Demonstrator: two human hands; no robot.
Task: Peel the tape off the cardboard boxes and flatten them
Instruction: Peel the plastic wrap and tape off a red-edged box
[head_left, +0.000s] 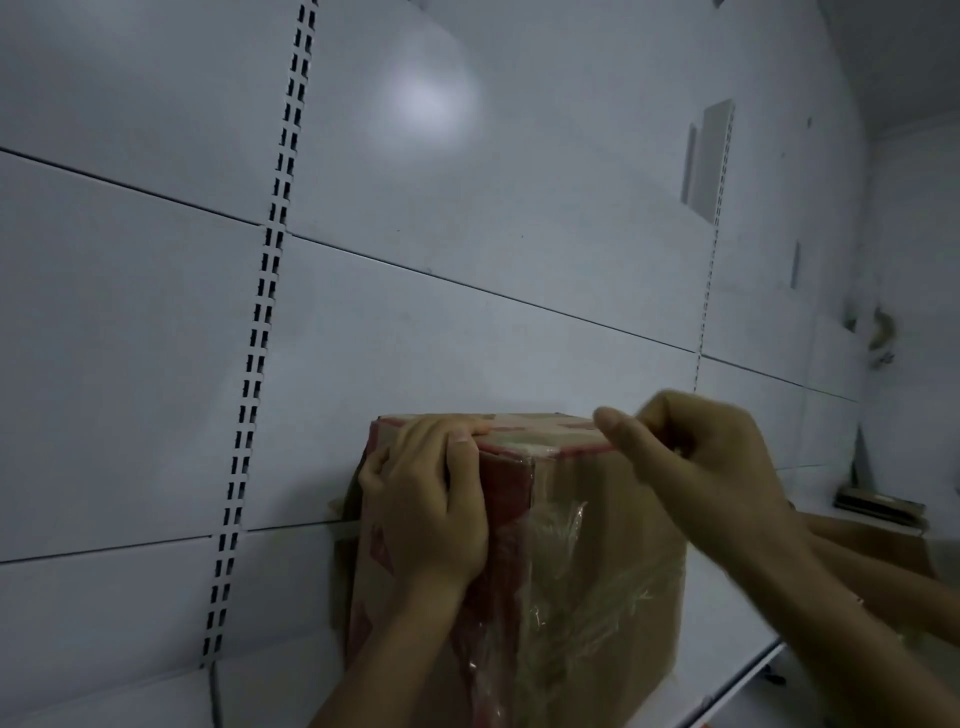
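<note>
1. Shelving: a white slotted back panel (467, 312) rises behind a white shelf (722, 634), and the work takes place on the shelf.
2. Cardboard box (613, 488): stands upright on the shelf close to the back panel, fully assembled, with red print along its top rim and left corner. It has not been flattened.
3. Tape (566, 561): clear, wrinkled film covers the front face and runs up towards the top edge. Most of it appears to be still stuck down.
4. Left hand (426, 499): wraps the upper left corner. Its fingers (467, 430) hook over the top edge, gripping the box to steady it.
5. Right hand (711, 467): sits at the upper right of the top edge, blurred. Its fingers are curled inwards and the thumb (618, 431) reaches over the rim. Whether a tape end is pinched there cannot be told.
6. Step in hand, as a judgement: peeling is at an early stage. The next move calls for a firm pinch on a loose tape end, then a steady pull away from the rim while the left hand braces the box.
</note>
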